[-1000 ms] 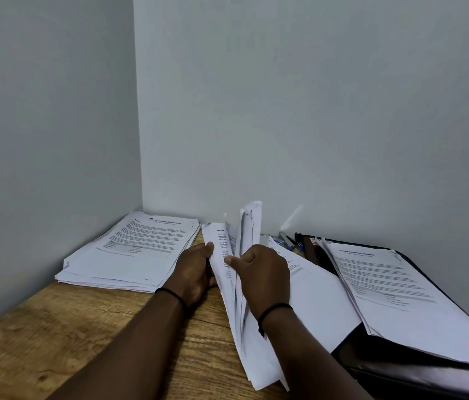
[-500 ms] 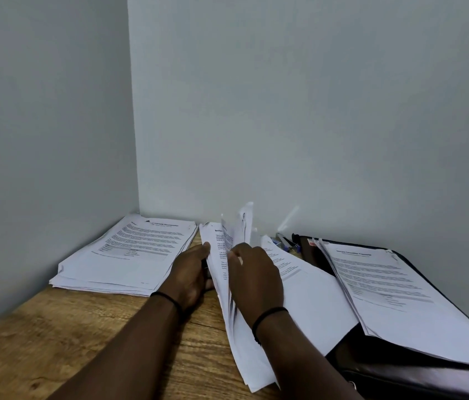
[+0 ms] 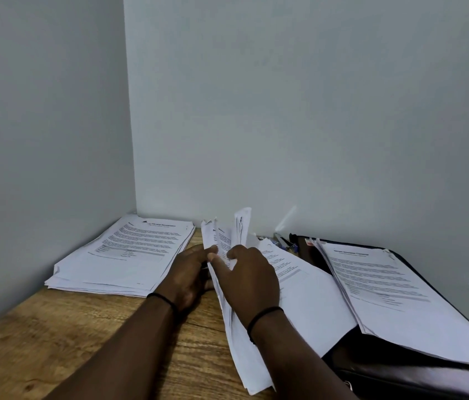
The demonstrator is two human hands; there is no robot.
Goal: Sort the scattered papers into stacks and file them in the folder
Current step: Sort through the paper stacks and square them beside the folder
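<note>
- The middle stack (image 3: 308, 298) lies at the desk's centre, its left sheets lifted on edge and fanned, tips reaching toward 12 o'clock.
- The left hand (image 3: 190, 275) sits at the fan's 9 o'clock side, fingers against the lifted sheets; whether it grips them I cannot tell.
- The right hand (image 3: 249, 280) pinches a few raised sheets between thumb and fingers, from the 3 o'clock side.
- A flat left stack (image 3: 123, 255) rests at 10 o'clock, in the wall corner, apart from the hands.
- The folder (image 3: 400, 370), dark, lies at 3 to 4 o'clock with a right stack (image 3: 386, 293) on top.
- Pens (image 3: 283, 242) lie by the wall at 1 o'clock.
- The wooden desk (image 3: 54, 342) shows bare at 8 o'clock.
</note>
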